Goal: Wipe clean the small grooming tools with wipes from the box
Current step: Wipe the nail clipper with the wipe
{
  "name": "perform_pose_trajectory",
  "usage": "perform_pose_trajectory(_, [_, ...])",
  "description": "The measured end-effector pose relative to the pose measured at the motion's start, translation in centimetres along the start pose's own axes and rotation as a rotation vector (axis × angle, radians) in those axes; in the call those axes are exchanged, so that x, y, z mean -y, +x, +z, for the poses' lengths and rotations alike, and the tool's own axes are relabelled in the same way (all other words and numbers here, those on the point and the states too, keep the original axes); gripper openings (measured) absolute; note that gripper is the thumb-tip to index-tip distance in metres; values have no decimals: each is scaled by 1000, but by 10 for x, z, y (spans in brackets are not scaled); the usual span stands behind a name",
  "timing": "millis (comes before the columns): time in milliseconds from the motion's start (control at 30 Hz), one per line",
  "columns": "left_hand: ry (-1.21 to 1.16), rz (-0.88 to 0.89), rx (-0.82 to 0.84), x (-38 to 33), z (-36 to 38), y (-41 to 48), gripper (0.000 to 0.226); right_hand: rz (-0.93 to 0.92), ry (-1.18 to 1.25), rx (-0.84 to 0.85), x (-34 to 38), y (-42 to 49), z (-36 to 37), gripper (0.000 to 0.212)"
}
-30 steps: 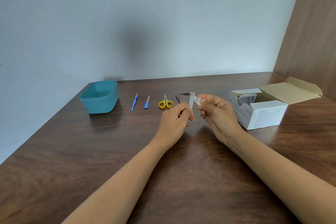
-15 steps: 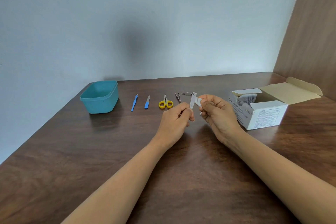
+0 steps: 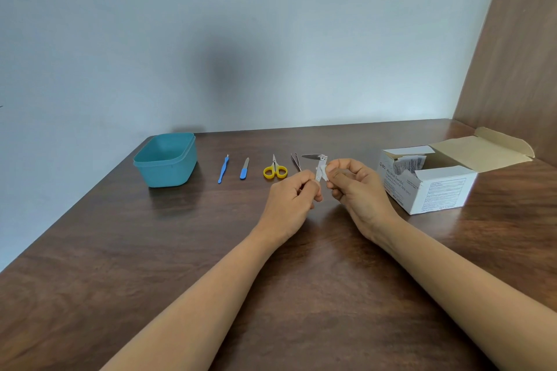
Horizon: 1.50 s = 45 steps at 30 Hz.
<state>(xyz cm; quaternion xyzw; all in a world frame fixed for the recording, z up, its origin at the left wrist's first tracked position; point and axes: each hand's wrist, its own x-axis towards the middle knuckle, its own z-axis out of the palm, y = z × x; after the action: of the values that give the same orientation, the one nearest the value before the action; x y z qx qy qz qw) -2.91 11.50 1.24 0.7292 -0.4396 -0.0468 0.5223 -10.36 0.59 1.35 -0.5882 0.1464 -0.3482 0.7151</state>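
1. Two hands meet above the middle of the surface (image 3: 150,250). The left hand (image 3: 291,196) pinches the lower end of a nail clipper (image 3: 320,164), and the right hand (image 3: 358,187) pinches a small white wipe (image 3: 325,175).
2. The clipper's body stands nearly upright out of the left fingertips. Its lever is swung out at the top and points left. The wipe sits just to the clipper's right, touching its side.
3. The wiping stroke probably has to run up and down that upright axis. The right hand would do the rubbing while the left steadies the clipper.
4. Behind the hands lies a row of tools: tweezers (image 3: 296,161), yellow scissors (image 3: 275,170), a blue nail file (image 3: 244,169) and a blue cuticle tool (image 3: 223,170). Each points away from the person, and all are nearer the left hand. I cannot tell whether any has been wiped.
5. The open box (image 3: 434,190) of alcohol swabs stands to the right, nearer the right hand, with sachets showing.
6. A teal tub (image 3: 168,172) ends the row on the left.
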Motion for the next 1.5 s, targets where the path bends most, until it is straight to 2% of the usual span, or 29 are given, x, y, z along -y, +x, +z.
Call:
perform_pose_trajectory(200, [49,40,-9,-2,-1,-2,32,9,-127,22,-4,2,0,18])
perform_pose_trajectory(367, [84,83,58,-3,0,-3,28,73,0,-32,-1,5,-3,26])
perform_pose_trajectory(567, [68,78,1,-1,-2,-2,32,16,-221,93,-4,2,-2,21])
perform_pose_trajectory(800, [109,100,81,1,0,-2,28,75,-13,-1,-3,5,-3,29])
perform_pose_trajectory(1000, [88,121,2,1,-2,-2,29,22,-213,103,-3,1,-3,23])
perform_pose_trajectory(1167, [122,124,83,1,-1,-2,28,89,-7,9,1,3,-3,30])
perform_pose_trajectory(1267, [143,123,121,-1,-2,-2,27,120,124,-31,1,5,-3,25])
perform_pose_trajectory(1500, [294,216,71,6,-19,1,27,111,230,-93,5,7,-2,24])
